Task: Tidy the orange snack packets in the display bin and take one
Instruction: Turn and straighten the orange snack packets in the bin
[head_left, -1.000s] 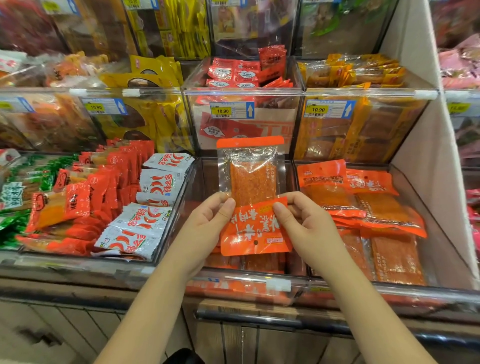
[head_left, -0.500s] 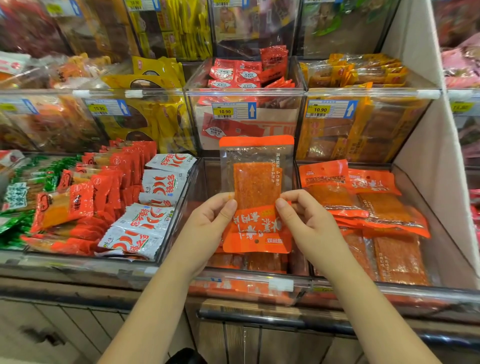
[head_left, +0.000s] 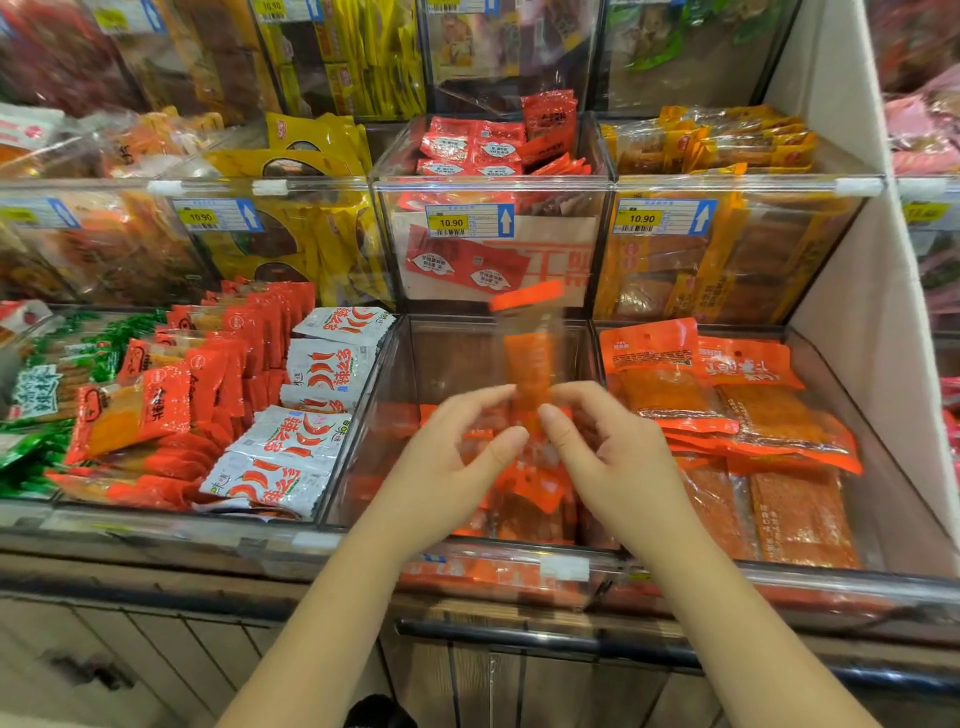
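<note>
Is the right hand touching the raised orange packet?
Touching. Head view: the right hand has thumb and forefinger pinched on the lower end of the upright orange packet with no gap, though motion blurs it.

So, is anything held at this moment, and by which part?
An orange snack packet, blurred and roughly upright. The left hand and the right hand both pinch its lower part.

The middle bin (head_left: 452, 364) stood open on top, its rear half bare to the floor, with loose orange packets (head_left: 535, 514) filling the front. The left hand (head_left: 441, 467) and right hand (head_left: 618, 467), pinching the held packet (head_left: 530, 364) upright between them, blocked the way in over the centre. Clear side walls (head_left: 363, 410), white chilli packets (head_left: 311, 415) heaped on the left, stacked orange packets (head_left: 727, 405) on the right and the upper bin (head_left: 493, 179) behind closed it in.
</note>
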